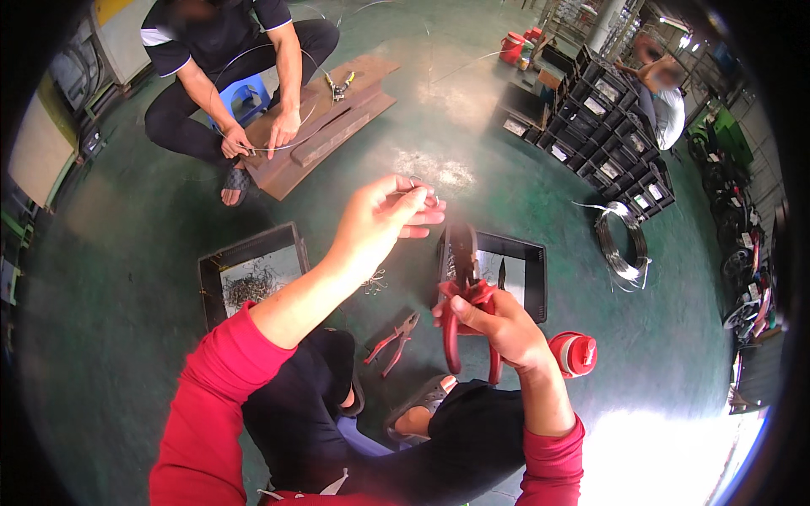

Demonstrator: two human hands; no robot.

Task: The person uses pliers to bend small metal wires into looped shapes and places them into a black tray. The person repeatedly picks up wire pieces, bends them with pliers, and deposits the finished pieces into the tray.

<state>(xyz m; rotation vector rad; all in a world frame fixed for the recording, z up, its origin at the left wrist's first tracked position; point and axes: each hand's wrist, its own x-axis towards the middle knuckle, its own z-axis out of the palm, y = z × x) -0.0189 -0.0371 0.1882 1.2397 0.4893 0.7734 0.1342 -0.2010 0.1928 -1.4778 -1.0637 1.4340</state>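
Note:
My left hand (396, 207) is raised in the middle, its fingers pinching a small bent piece of metal wire (415, 182). In my right hand (506, 333) are large red-handled pliers (464, 278), their dark jaws pointing up and away from me. The jaws stand just below and right of my left fingertips, apart from the wire. Below, on the green floor, lies a second, smaller pair of red-handled pliers (395, 341). Several bent wire pieces (374, 282) lie on the floor beyond it, partly behind my left forearm.
A black crate (205, 291) with many wire pieces stands left; another black crate (540, 270) is behind the large pliers. A red jug (577, 354) sits right, a wire coil (620, 244) beyond. Far left, a co-worker (228, 76) bends wire over a rusty steel beam (337, 126). Stacked crates (603, 135) stand far right.

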